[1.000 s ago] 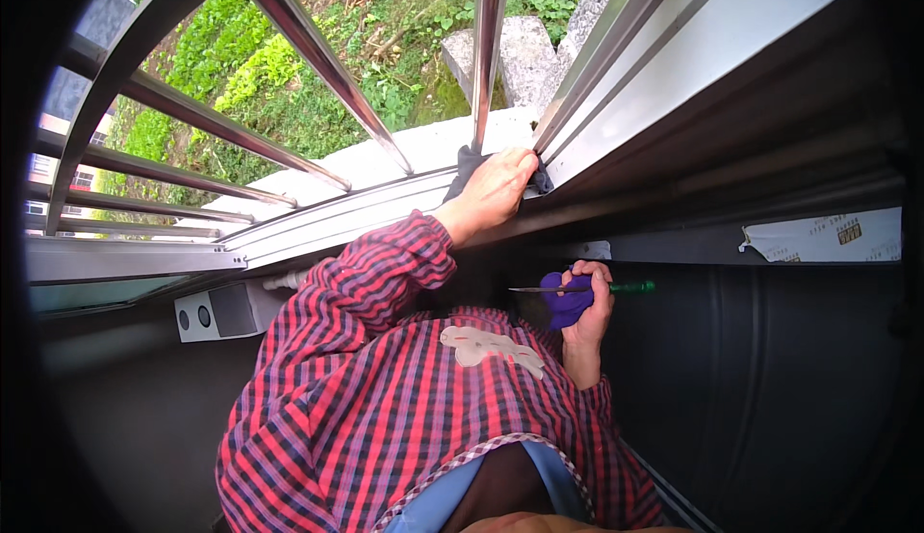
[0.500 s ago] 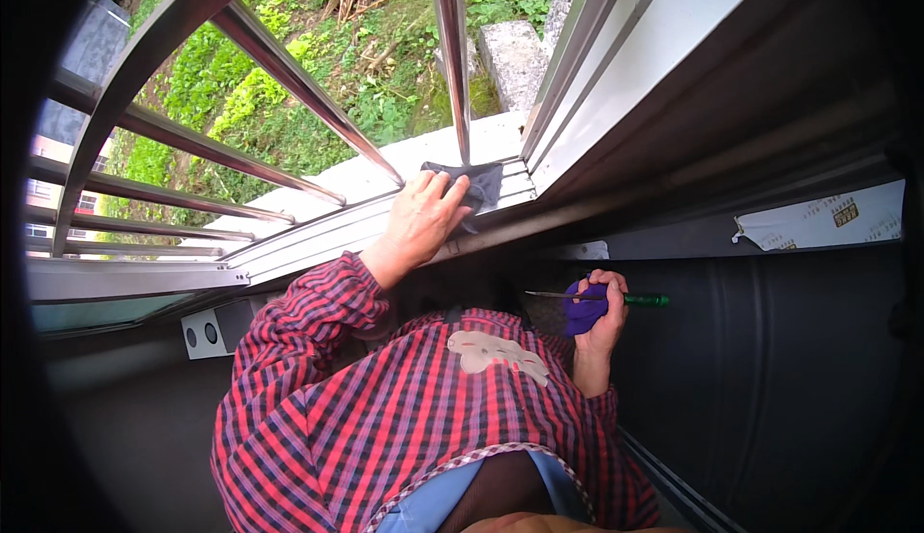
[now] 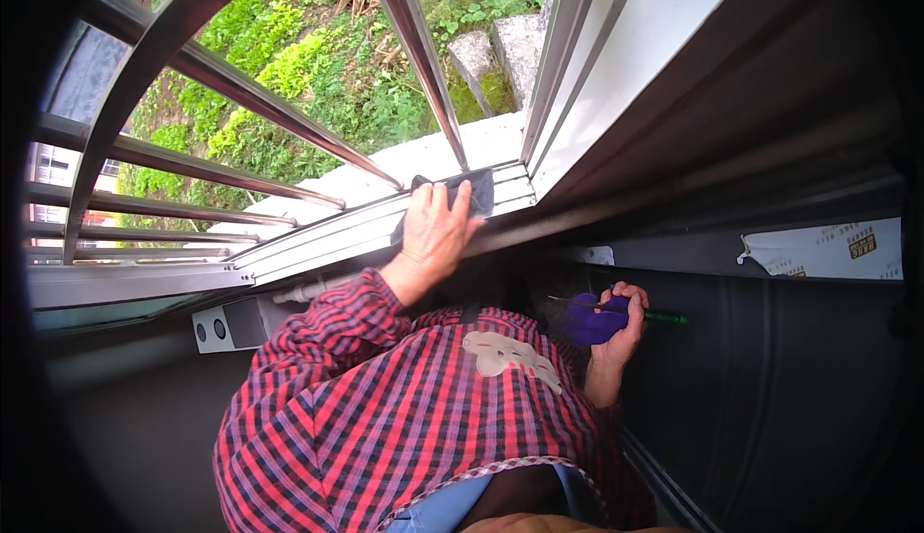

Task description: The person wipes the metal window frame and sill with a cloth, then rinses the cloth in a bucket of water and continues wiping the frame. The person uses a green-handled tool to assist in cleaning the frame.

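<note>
My left hand (image 3: 438, 233) presses a dark grey cloth (image 3: 481, 194) onto the window track (image 3: 361, 220), close to its right corner. The fingers lie over the cloth, and part of it is hidden beneath them. Lower on the right, my right hand (image 3: 621, 326) is closed around a purple cloth (image 3: 589, 319) together with a screwdriver (image 3: 664, 317). The green handle of this tool sticks out to the right, and its thin metal shaft points left across the purple cloth.
Metal bars (image 3: 279, 100) stand outside the track, with plants beyond. The white window frame (image 3: 616, 61) rises at the right. A dark panel (image 3: 712, 369) with a torn white label (image 3: 828, 247) lies on the right. At the left is a white socket box (image 3: 214, 331).
My left hand has shifted slightly right and down, with the grey cloth bunched more under it. My right hand, with purple cloth and screwdriver, sits a little farther right and lower.
</note>
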Motion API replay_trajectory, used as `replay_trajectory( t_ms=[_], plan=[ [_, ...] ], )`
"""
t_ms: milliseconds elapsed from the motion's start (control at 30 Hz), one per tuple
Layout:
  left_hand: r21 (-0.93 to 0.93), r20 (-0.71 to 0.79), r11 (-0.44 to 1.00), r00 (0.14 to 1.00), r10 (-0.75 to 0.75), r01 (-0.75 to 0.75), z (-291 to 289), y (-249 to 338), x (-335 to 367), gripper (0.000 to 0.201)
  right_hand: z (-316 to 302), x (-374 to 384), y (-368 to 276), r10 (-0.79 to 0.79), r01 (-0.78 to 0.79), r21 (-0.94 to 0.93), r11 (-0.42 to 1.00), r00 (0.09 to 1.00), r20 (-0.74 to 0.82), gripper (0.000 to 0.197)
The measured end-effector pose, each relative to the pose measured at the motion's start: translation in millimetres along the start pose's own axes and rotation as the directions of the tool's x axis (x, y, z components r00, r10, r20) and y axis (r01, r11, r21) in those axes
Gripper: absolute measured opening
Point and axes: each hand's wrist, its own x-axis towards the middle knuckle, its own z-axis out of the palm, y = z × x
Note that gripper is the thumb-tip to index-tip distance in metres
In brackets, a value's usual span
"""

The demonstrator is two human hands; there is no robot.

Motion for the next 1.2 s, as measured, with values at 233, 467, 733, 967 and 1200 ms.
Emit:
replay_trajectory(
  t_ms=[233,467,733,967,1200],
  plan=[
    [-0.125,-0.072,0.99,0.995,-0.073,0.064,23,44,24,0.068,9,2,-3,0.061,-0.058,-0.037,0.998,0.994,0.093,0.019],
    [-0.337,-0.342,0.938,0.938,-0.046,-0.077,56,41,46,0.044,9,3,-3,0.081,-0.077,-0.05,0.996,0.992,0.096,0.019],
    [-0.898,0.032,-0.432,0.966,-0.258,-0.086,86,23,103,0.015,13,9,0,0.054,-0.031,-0.093,0.995,0.966,0.251,0.017],
    [-0.687,0.026,-0.649,0.881,-0.472,-0.327,53,32,76,0.015,12,12,6,0.069,-0.06,-0.052,0.997,0.979,0.189,0.019],
    [-0.886,-0.387,0.456,0.677,-0.626,-0.086,-3,-14,1,0.013,-1,18,19,0.136,-0.142,0.006,0.99,0.964,0.229,0.017]
  ],
)
